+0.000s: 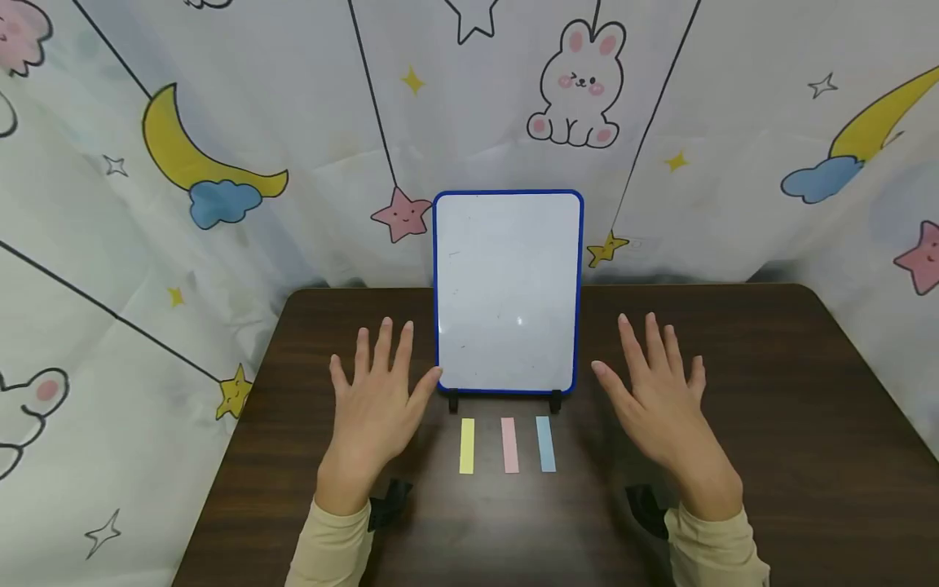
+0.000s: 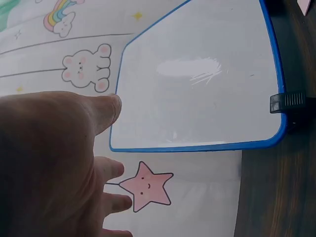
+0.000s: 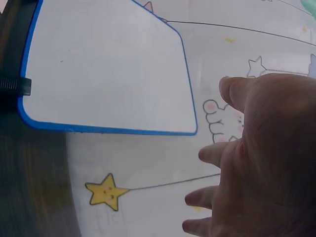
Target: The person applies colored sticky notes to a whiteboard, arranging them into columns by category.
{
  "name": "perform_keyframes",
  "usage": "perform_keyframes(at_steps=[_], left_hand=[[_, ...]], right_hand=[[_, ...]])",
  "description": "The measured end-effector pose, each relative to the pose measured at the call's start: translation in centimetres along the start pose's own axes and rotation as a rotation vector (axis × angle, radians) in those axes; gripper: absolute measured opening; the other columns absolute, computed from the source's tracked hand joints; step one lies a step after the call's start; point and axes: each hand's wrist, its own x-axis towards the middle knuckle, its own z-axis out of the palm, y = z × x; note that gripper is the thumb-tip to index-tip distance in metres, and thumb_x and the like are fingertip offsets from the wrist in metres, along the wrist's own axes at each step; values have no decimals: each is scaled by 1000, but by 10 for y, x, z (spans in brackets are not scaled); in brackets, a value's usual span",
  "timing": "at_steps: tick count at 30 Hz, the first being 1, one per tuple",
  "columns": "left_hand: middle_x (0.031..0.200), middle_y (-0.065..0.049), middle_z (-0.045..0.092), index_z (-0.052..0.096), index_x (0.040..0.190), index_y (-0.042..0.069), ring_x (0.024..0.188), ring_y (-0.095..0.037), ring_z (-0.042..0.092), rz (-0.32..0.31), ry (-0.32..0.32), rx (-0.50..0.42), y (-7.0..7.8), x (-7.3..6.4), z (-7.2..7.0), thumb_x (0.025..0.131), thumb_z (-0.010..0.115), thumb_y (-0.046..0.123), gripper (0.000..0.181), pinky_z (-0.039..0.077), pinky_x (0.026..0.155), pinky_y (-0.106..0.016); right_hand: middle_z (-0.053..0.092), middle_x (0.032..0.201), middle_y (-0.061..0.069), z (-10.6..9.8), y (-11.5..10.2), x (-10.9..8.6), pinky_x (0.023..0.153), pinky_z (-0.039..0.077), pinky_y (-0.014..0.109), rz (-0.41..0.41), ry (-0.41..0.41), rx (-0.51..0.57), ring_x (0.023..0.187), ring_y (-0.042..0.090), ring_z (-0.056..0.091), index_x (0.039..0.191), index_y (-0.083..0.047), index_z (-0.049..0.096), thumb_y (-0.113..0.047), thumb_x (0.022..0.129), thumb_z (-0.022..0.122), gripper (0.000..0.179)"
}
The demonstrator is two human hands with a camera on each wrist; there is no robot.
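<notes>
A small whiteboard with a blue frame stands upright at the back of the table, on black clip feet. Three paper strips lie in a row before it: a yellow strip, a pink strip and a light blue strip. Left of the board, my left hand is spread with straight fingers and holds nothing. On the other side my right hand is spread likewise, also holding nothing. Both wrist views show the board beyond each hand's extended fingers.
The dark wooden table has its rear edge against a white cloth backdrop printed with stars, moons and rabbits. Black wrist mounts sit at the inner side of each sleeve.
</notes>
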Motion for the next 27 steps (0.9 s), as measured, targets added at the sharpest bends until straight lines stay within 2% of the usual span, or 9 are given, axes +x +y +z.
perform_keyframes(at_steps=[4, 8, 12, 16, 18, 21, 24, 25, 27], left_hand=[[174, -8, 7, 13, 166, 24, 160, -40, 0, 34, 17, 5, 3, 0, 1, 103, 36, 63, 78, -1, 120, -78], [173, -6, 11, 16, 165, 23, 160, -38, 4, 84, 53, 25, 2, -2, 6, 103, 38, 63, 77, 3, 122, -75], [172, -6, 17, 21, 164, 20, 160, -37, 10, 167, 91, 70, 1, -6, 17, 102, 42, 62, 78, 11, 123, -73], [172, -2, 19, 23, 164, 19, 159, -33, 16, 246, 100, 124, -4, -14, 30, 102, 43, 62, 78, 18, 123, -70], [171, 0, 21, 24, 163, 18, 159, -31, 19, 287, 107, 138, -6, -18, 37, 102, 44, 61, 78, 22, 123, -68], [170, 1, 26, 27, 162, 15, 157, -27, 26, 367, 124, 148, -8, -24, 45, 103, 47, 58, 76, 29, 122, -64], [167, 0, 32, 33, 160, 14, 154, -23, 34, 463, 136, 143, -10, -27, 51, 103, 51, 54, 73, 37, 119, -59], [167, 0, 34, 35, 160, 13, 153, -21, 36, 495, 140, 142, -11, -28, 53, 102, 53, 53, 72, 39, 118, -57], [165, 0, 37, 40, 158, 13, 150, -20, 40, 548, 140, 135, -12, -30, 56, 102, 55, 51, 69, 43, 116, -54]], right_hand=[[-6, 172, 19, -1, -3, 0, 111, -8, 84, -17, 13, 14, 157, 47, -6, 166, -23, 3, -58, 106, 35, 75], [6, 172, 18, 3, -7, -2, 114, -1, 82, -80, 24, 62, 158, 47, 4, 166, -22, 9, -52, 107, 40, 73], [19, 171, 16, 11, -7, -9, 116, 6, 80, -150, 34, 89, 156, 47, 14, 165, -20, 16, -45, 108, 44, 68], [26, 168, 16, 19, -6, -15, 119, 12, 75, -218, 53, 101, 155, 45, 20, 163, -13, 25, -37, 108, 48, 64], [31, 167, 15, 23, -7, -18, 124, 15, 67, -261, 70, 97, 154, 42, 25, 161, -10, 31, -34, 107, 50, 61], [40, 163, 13, 28, -11, -22, 132, 13, 39, -338, 101, 85, 151, 38, 35, 156, -7, 40, -29, 107, 53, 56], [46, 159, 11, 36, -15, -26, 126, 5, 13, -407, 121, 71, 147, 34, 44, 153, -6, 46, -25, 106, 54, 51], [48, 158, 10, 39, -17, -28, 123, 3, 8, -425, 123, 66, 146, 33, 46, 152, -6, 48, -24, 106, 55, 50], [50, 156, 9, 45, -20, -30, 122, 4, 6, -455, 124, 52, 144, 31, 49, 150, -6, 50, -22, 105, 55, 48]])
